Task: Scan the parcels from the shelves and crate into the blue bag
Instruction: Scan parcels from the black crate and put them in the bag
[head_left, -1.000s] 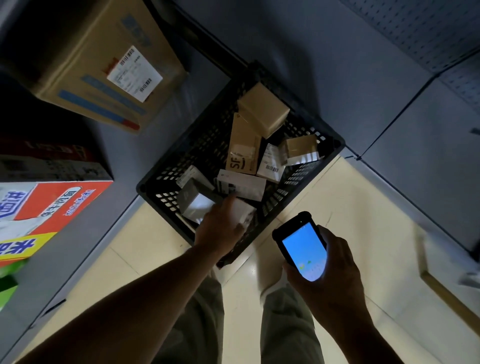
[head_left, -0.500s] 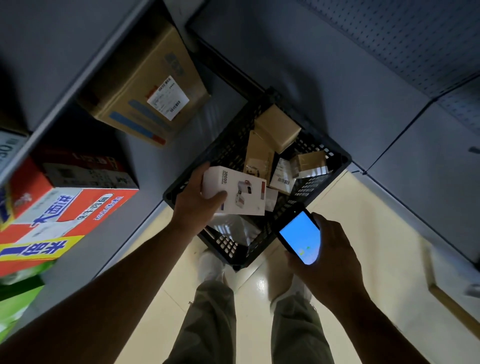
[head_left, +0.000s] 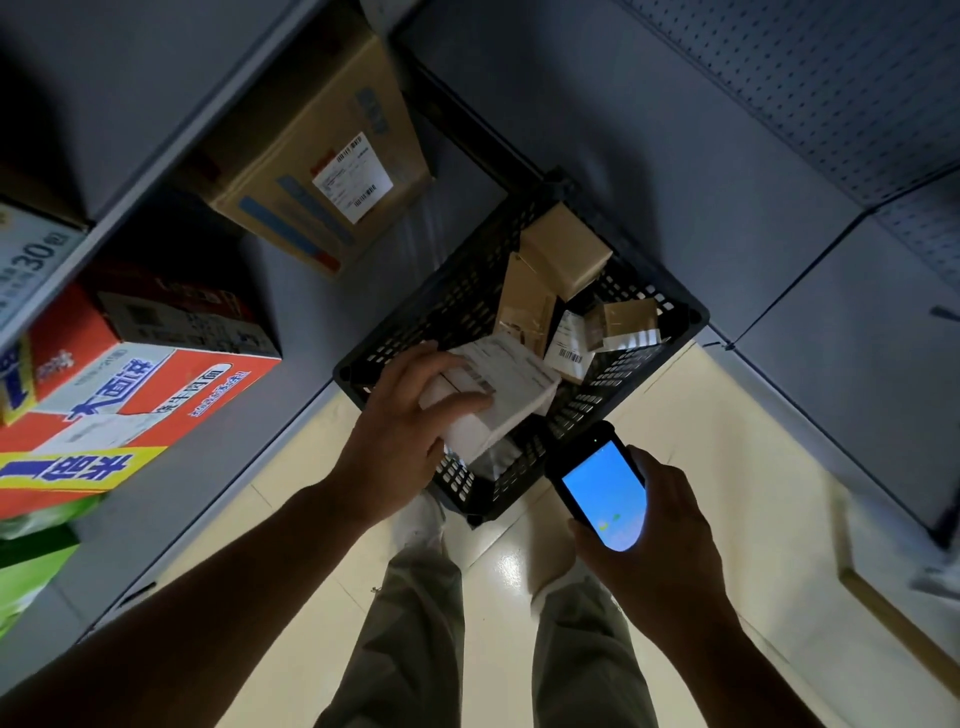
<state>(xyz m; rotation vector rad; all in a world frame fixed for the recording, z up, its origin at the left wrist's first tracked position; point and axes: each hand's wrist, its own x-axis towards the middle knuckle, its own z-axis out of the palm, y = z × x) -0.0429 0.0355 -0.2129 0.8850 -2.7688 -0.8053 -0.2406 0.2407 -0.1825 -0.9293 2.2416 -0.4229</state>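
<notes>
Cream floor tiles (head_left: 727, 441) carry a black crate (head_left: 467, 291); above its near edge the left hand (head_left: 400, 436) grips a white labelled parcel (head_left: 498, 395). Right hand (head_left: 660, 540) clasps a blue-lit scanner (head_left: 602, 493).

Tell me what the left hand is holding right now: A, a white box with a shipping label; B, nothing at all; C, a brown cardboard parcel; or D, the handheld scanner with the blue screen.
A: the left hand grips a white box with a printed label showing, over the black crate, while the scanner sits in the right hand.
</notes>
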